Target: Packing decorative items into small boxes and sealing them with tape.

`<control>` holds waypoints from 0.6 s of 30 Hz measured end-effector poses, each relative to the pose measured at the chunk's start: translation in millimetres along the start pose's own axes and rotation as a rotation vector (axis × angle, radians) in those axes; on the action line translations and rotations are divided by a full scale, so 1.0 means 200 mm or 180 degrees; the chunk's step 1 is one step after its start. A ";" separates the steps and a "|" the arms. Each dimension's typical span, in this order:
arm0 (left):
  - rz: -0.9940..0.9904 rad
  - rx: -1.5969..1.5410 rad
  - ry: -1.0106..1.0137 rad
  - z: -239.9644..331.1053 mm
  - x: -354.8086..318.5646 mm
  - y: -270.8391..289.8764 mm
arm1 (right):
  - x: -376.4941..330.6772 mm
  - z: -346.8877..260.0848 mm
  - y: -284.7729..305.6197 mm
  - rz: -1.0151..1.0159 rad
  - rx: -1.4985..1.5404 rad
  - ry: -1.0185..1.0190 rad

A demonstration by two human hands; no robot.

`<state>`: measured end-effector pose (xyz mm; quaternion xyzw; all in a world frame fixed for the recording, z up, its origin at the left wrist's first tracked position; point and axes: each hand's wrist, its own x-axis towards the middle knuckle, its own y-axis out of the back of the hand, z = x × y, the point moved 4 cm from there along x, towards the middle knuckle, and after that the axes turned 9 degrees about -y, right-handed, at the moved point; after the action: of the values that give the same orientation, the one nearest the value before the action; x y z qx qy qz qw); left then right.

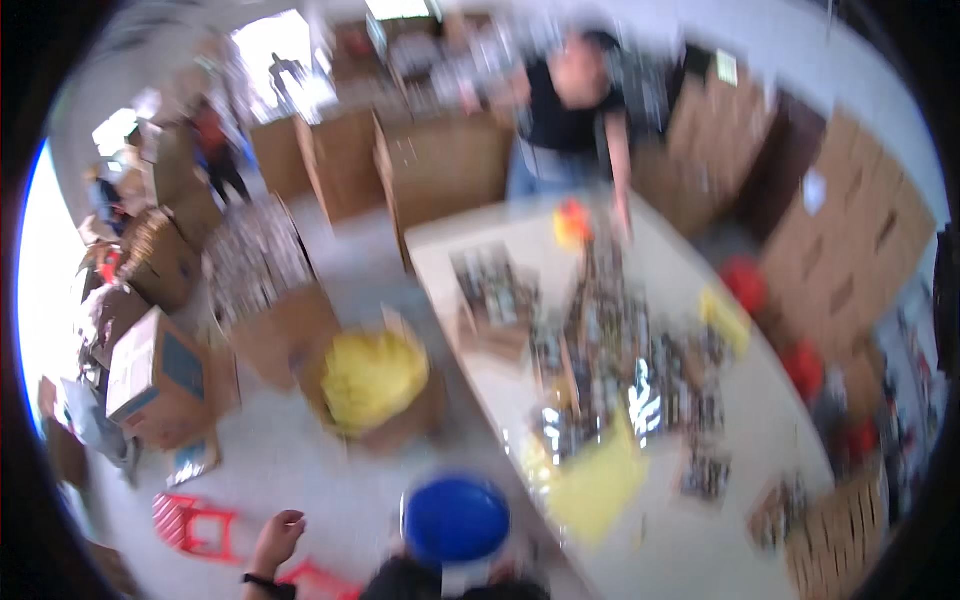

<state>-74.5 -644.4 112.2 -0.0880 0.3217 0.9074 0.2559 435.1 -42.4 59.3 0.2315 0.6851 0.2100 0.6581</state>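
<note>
My left hand [279, 540], with a dark band at the wrist, hangs at the lower left over the floor. Its fingers are loosely bent and nothing shows in them, though motion blurs the picture. Nearest to it are a red plastic stool [213, 530] and another red piece [322, 578] beside the wrist. A round blue thing [457, 518], a stool seat or a basin, stands to its right. Dark shapes fill the bottom edge, and I cannot make out my right hand there. Many small packs [610, 330] lie heaped on the pale table [720, 540] at the right.
A carton [300, 335] of yellow pieces [375, 380] stands left of the table. Yellow sheets [598, 485] lie on its near part. At the far end another person [570, 110] leans over it, beside an orange thing [573, 224]. Large cartons [445, 165] stand behind; stacked cardboard [845, 240] lines the right.
</note>
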 end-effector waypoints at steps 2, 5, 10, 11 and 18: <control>0.0484 -0.0337 -0.0791 0.52 0.15 0.34 | 0.09 -0.54 0.39 0.0397 0.0108 0.0576; 0.0990 0.0722 -0.2989 1.85 -0.11 0.64 | -0.04 -0.46 0.17 0.0309 0.0166 0.0557; 0.0793 -0.0316 -0.4559 2.24 -0.34 0.88 | -0.20 -0.18 -0.07 0.0083 0.0436 0.0197; 0.0827 -0.0328 -0.4722 2.30 -0.31 0.89 | -0.19 -0.25 -0.06 0.0068 0.0508 0.0203; 0.0783 -0.0279 -0.5760 2.59 -0.21 0.98 | -0.25 -0.58 -0.38 -0.0333 0.1058 0.0190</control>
<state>-137.7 -466.1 635.1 0.6821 -0.0294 0.6624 0.3083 318.3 -131.9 60.1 0.2948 0.7407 0.0661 0.6000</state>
